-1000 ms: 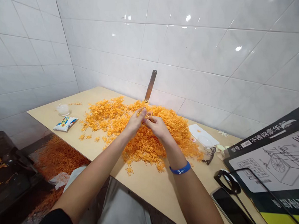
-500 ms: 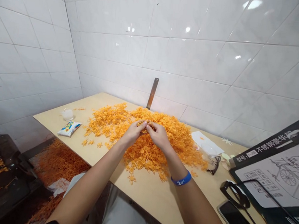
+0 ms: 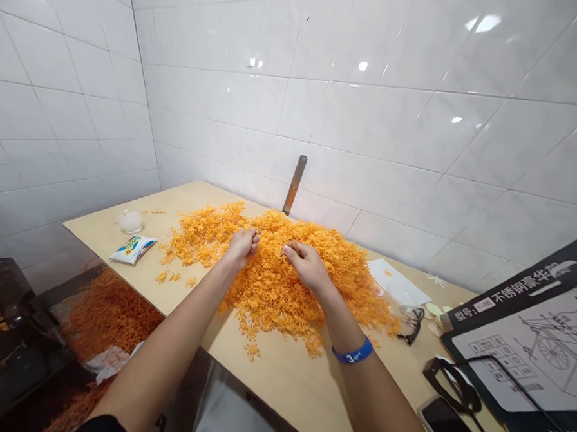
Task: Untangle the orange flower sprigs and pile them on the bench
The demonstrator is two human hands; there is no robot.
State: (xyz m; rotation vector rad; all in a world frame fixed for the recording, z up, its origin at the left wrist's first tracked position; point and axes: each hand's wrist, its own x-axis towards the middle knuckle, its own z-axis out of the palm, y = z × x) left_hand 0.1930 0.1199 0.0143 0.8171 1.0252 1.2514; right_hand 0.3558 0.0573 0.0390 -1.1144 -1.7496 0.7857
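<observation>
A wide heap of small orange spider-shaped plastic pieces [image 3: 284, 299] covers the middle of the table. Over its left part is my left hand [image 3: 241, 247], its fingers curled in and pinching a small orange piece that is mostly hidden. My right hand [image 3: 306, 264], with a blue wristband [image 3: 353, 351] at the wrist, hovers over the heap's centre. Its thumb and fingers are closed on another orange piece, partly covered by the fingers. The two hands are apart, with heap visible between them.
On the wooden table [image 3: 280, 383] a white-and-blue packet [image 3: 132, 249] and a clear cup [image 3: 130, 221] are at left. A phone [image 3: 451, 427], glasses [image 3: 412, 325] and a printed box [image 3: 538, 339] are at right. A metal strip [image 3: 294, 185] leans on the wall. More orange pieces [image 3: 112, 310] lie below.
My hands were together over the heap and have now separated. The left hand moved left and its fingers curled in; the right moved slightly right.
</observation>
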